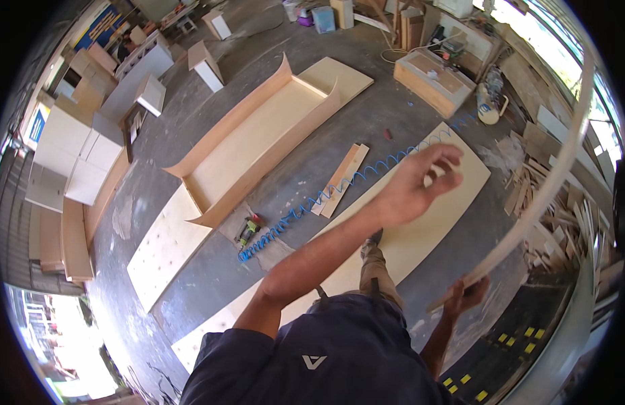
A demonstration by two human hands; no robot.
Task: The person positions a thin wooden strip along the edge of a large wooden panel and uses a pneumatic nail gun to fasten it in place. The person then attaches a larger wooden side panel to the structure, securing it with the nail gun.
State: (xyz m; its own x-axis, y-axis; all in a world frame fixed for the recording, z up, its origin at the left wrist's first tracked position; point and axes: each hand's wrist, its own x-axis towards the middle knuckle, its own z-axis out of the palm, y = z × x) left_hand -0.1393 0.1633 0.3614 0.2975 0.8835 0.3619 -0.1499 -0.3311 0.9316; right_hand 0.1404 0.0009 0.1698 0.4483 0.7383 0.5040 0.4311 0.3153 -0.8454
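My right hand (pixel 466 295) grips a long, thin, pale wood strip (pixel 542 196) near its lower end. The strip rises past my right side and looks bent by the lens toward the upper right. My left hand (pixel 420 185) is raised above a plywood panel (pixel 454 175), its fingers loosely curled and apart from the thumb, with nothing in them. One of my feet is on that panel. Left of it lie two short wood boards (pixel 341 181) on the floor and a coiled blue air hose (pixel 380 167).
A plywood frame with thin flared sides (pixel 285 94) lies on another long panel (pixel 157 270). Beside the hose's end is a green power tool (pixel 247 231). Scrap wood (pixel 549 236) is piled at right, near a wooden box (pixel 434 84). White cabinets (pixel 83 148) stand at left.
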